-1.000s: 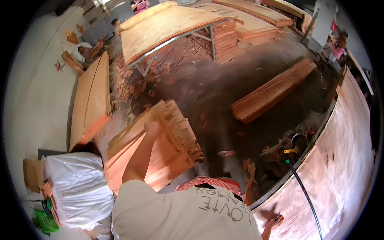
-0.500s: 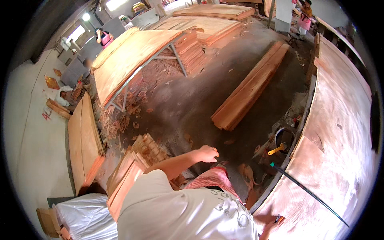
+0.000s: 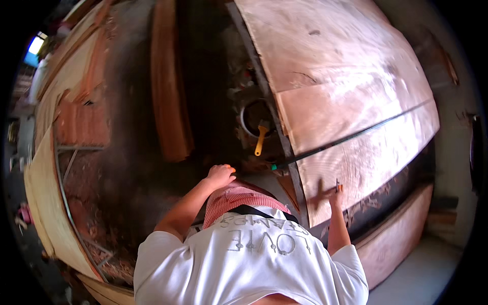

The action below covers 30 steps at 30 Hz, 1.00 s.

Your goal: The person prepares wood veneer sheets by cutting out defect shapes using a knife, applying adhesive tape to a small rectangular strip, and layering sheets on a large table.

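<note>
My left hand is held in front of my waist, above the red-and-white checked cloth I wear. Its fingers are curled in, with an orange bit at the tips; anything inside is hidden. To the right, my right hand is closed on a small, slim dark tool whose kind is too small to tell. That hand is over the near part of a wide, pale wood veneer sheet. A long dark rod with a green end crosses the sheet just beyond it.
Beside the sheet's left edge stands a round bucket with a yellow-handled brush. A long bundle of wood strips lies on the dark floor. Farther left is a metal-framed table with wood sheets. Another wood stack stands at right.
My view has swung right and down, so the veneer sheet and rod now sit nearer the middle. My right hand shows more fully, still gripping the small tool. My left hand remains curled.
</note>
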### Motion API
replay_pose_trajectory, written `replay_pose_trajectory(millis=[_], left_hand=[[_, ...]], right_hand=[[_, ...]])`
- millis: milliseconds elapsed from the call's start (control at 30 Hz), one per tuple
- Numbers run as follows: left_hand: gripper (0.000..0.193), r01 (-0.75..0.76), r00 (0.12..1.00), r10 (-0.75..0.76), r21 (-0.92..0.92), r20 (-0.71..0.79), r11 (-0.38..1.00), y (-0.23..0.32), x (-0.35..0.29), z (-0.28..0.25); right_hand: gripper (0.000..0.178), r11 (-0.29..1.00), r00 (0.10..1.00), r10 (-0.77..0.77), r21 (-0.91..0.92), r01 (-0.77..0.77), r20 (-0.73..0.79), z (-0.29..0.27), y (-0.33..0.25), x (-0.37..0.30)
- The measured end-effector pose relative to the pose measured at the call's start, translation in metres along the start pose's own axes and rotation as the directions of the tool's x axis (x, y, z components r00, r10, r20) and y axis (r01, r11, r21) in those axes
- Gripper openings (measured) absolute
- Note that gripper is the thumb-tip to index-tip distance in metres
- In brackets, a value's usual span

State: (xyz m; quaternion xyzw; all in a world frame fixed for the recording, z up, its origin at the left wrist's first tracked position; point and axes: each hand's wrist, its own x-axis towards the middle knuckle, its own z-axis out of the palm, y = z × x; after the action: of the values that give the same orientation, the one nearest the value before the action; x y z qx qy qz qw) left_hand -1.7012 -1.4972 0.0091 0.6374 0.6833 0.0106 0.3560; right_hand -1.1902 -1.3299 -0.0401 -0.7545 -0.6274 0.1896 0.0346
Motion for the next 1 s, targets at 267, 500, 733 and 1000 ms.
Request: replay_pose_trajectory(millis=[267, 500, 733, 1000], left_hand=[[0.045, -0.253, 0.967, 0.249, -0.339, -0.057, 0.906, 0.072, 0.087, -0.012], [0.04, -0.031, 0.981, 0.158, -0.714, 0.112, 0.699, 0.112, 0.134, 0.044], [0.021, 0.041, 0.967, 0.175, -0.785, 0.188, 0.618, 0.099, 0.112, 0.055], [0.028, 0.104, 0.975, 0.054, -0.66, 0.215, 0.744, 0.105, 0.071, 0.064]], right_hand=[[0.032, 0.998, 0.978, -0.005, 0.055, 0.016, -0.208, 0.011, -0.048, -0.019], [0.052, 0.86, 0.967, -0.254, 0.452, 0.237, -0.024, 0.019, -0.227, 0.023], [0.023, 0.846, 0.833, -0.475, -0.114, 0.522, 0.284, 0.05, -0.408, 0.092], [0.014, 0.831, 0.827, -0.556, 0.057, 0.553, 0.088, 0.036, -0.385, 0.092]])
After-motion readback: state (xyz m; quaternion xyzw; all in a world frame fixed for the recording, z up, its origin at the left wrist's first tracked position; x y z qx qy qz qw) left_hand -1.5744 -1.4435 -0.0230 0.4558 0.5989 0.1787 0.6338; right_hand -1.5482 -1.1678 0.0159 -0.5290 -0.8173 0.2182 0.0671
